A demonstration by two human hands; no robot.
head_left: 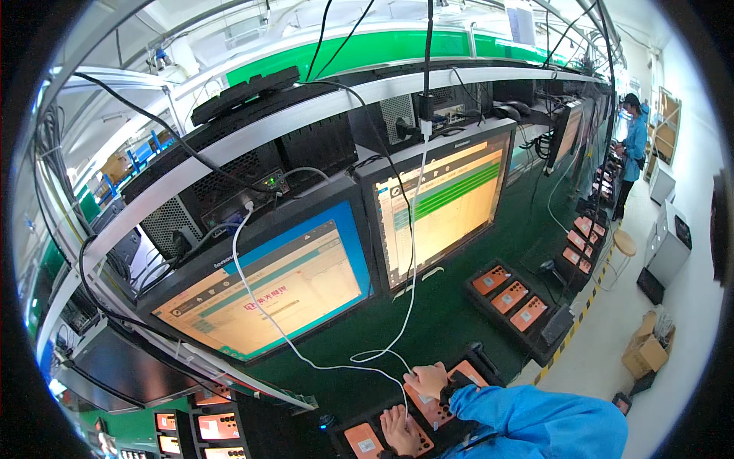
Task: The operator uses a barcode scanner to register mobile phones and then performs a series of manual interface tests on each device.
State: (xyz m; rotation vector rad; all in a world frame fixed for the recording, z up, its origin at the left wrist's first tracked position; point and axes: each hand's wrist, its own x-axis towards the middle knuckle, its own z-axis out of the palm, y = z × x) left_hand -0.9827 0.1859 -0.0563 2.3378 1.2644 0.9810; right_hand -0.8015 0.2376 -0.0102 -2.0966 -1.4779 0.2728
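L hand (pixel 399 428) flat on orange device (pixel 419 441); R hand (pixel 427 379) on next one (pixel 436 409).

A single head-worn fisheye view looks forward and down over the green worktop (pixel 459 306) from close above it. Two monitors (pixel 275 291) fill the centre, the person's forearms enter at the lower edge, and straight shelf rails bend toward the dark round rim.

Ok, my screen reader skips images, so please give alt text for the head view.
A person's left hand and right hand rest on orange phones in a black tray on a green bench; a white cable reaches the right hand, below two lit monitors.
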